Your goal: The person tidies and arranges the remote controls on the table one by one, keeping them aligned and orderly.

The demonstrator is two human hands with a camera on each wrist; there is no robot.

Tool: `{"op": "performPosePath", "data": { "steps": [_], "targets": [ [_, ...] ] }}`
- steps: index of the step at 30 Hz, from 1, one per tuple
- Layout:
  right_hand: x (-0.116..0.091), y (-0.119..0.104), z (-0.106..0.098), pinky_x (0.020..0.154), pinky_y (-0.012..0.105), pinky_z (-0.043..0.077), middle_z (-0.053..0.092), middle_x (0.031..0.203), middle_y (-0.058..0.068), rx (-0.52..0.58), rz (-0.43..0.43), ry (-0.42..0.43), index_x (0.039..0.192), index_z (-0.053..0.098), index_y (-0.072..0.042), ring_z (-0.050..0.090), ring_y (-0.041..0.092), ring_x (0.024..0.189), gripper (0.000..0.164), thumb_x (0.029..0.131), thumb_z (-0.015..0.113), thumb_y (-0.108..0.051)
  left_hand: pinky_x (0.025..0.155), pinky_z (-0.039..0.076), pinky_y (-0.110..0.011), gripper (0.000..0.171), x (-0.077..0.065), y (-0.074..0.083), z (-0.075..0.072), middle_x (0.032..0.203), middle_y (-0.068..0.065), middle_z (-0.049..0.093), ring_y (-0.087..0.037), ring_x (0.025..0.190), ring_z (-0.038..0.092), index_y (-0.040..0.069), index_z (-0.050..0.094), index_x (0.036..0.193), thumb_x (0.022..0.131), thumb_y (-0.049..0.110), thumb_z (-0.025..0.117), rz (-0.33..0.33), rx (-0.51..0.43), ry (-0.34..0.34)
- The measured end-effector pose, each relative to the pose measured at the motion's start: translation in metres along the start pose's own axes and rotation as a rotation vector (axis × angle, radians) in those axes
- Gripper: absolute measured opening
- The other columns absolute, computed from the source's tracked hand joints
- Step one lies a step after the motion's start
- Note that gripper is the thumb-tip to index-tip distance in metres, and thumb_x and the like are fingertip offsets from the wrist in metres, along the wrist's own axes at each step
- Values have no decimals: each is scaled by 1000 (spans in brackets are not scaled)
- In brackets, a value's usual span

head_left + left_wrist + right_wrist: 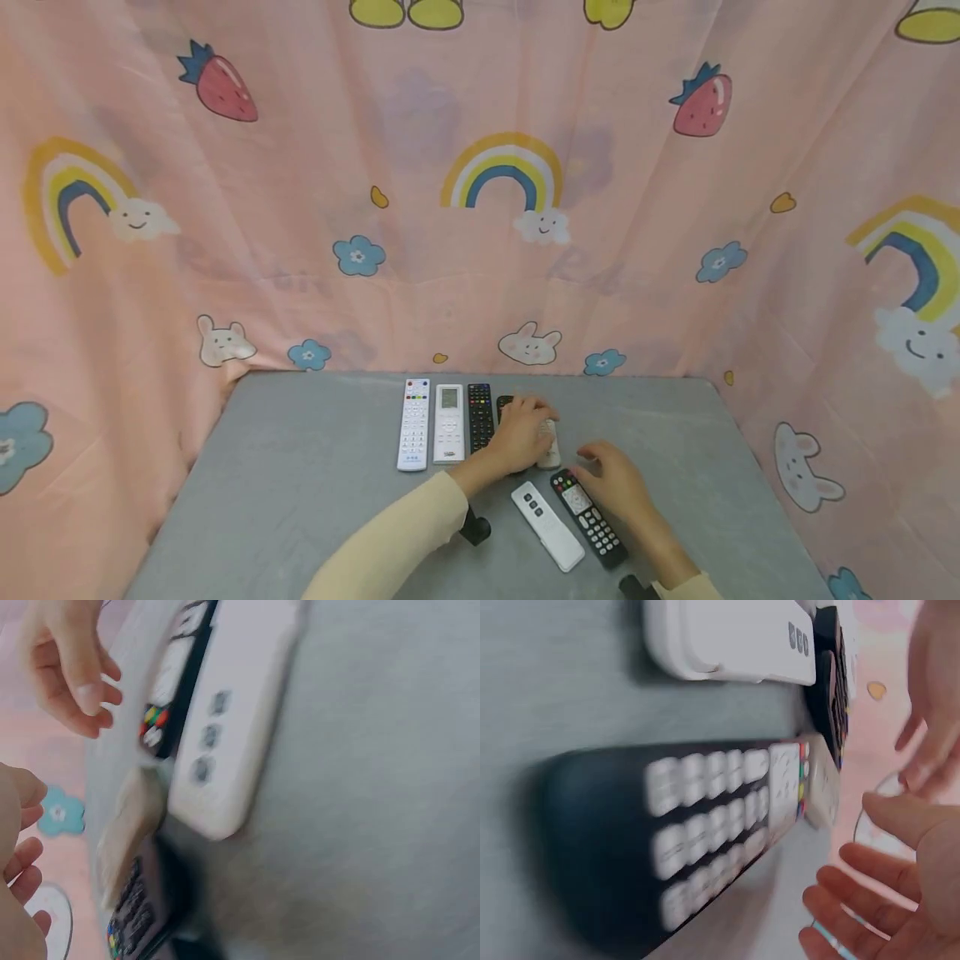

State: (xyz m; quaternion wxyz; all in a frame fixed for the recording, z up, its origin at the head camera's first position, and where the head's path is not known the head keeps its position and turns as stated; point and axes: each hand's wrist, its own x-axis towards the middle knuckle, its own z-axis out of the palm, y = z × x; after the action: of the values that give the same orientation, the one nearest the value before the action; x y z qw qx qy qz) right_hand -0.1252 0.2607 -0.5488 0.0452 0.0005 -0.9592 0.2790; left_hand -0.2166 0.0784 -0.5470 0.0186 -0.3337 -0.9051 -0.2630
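Note:
My left hand [520, 439] hovers over the right end of a row of remote controls. Beneath it, a black remote [504, 403] and a small off-white remote [552, 454] are partly hidden. Relaxed fingers and thumb spread apart on my right hand [611, 483], beside the top end of a black remote with white buttons [615, 825]. To that one's left lies a white remote with three dark buttons [551, 532], set slantwise. In the right wrist view, the right palm holds nothing. The left wrist view shows the left fingers [28, 870] away from the remotes.
Further left in the row lie a white remote with many keys [413, 429], a white remote with a small screen [449, 437] and a black remote with coloured keys [480, 412]. They rest on a grey table [300, 500]. A pink patterned curtain [300, 208] hangs behind it.

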Motion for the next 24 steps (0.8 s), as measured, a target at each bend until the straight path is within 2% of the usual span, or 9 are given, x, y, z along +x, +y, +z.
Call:
{"op": "performPosePath", "data": {
  "steps": [5,7,10,13,17,19,24],
  "targets": [
    [-29,15,-11,92,51,52,68,111,10,23,-52,49,110,70,-7,65,29,104,31,83,78,-19,111,37,-45,28,-25,12,10,133,0,57,-20,124,48,24,69,119,91,27,68,23,51,-8],
    [-42,21,-13,94,53,49,68,112,9,19,-86,80,111,70,-8,63,32,107,34,80,81,-19,112,36,-46,28,-34,15,15,130,1,57,-19,122,48,25,70,117,89,30,72,28,49,4],
    [-59,30,-14,95,57,46,66,115,9,32,-101,84,116,70,-8,60,33,111,44,78,83,-24,113,35,-45,29,-44,17,23,126,1,57,-17,118,47,23,72,113,87,34,75,29,29,32],
    [-73,39,-12,95,56,47,64,121,6,22,-70,52,124,67,-12,58,29,113,55,77,84,-34,111,36,-41,30,-52,17,30,121,2,57,-14,111,46,22,73,110,85,38,77,13,26,61],
    [-86,51,-5,94,54,47,62,124,3,-23,-48,36,127,66,-16,57,27,114,65,73,84,-46,102,37,-34,34,-58,15,39,110,6,57,-9,98,40,23,74,110,83,45,76,-21,79,85],
    [-91,55,-1,93,53,48,63,122,2,-38,-62,53,126,67,-16,57,26,112,67,70,85,-47,98,37,-33,35,-61,15,43,105,7,56,-7,93,38,24,74,110,82,46,77,-32,94,91],
    [-99,62,5,89,40,47,64,116,-2,-68,-113,116,118,71,-19,55,20,104,65,62,90,-44,96,36,-32,35,-65,16,49,99,9,54,-6,89,35,25,75,110,82,47,76,-65,98,84]
  ]
}}
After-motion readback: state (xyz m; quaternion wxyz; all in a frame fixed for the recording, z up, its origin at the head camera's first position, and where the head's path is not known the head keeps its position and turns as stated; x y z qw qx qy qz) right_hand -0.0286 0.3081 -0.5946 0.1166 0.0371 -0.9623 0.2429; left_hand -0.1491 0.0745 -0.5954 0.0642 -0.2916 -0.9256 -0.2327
